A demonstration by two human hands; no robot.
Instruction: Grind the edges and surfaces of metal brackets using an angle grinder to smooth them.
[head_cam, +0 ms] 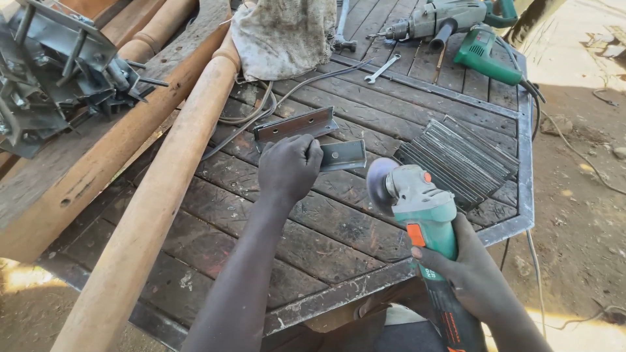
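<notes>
My left hand point(289, 166) is closed around a short steel angle piece point(344, 155) lying on the dark plank worktable point(339, 228). A second angle piece point(293, 124) lies just behind it, touching the hand's far side. My right hand point(466, 270) grips the body of a green angle grinder point(420, 208), whose disc point(379, 186) hangs just above the planks, a little to the right of the held piece and apart from it.
A stack of flat steel strips point(456, 160) lies at the table's right. Long wooden poles point(163, 189) run along the left beside a heap of welded metal brackets point(52, 72). A cloth point(280, 36), a spanner point(381, 68), a drill point(433, 19) and another green tool point(486, 55) lie at the back.
</notes>
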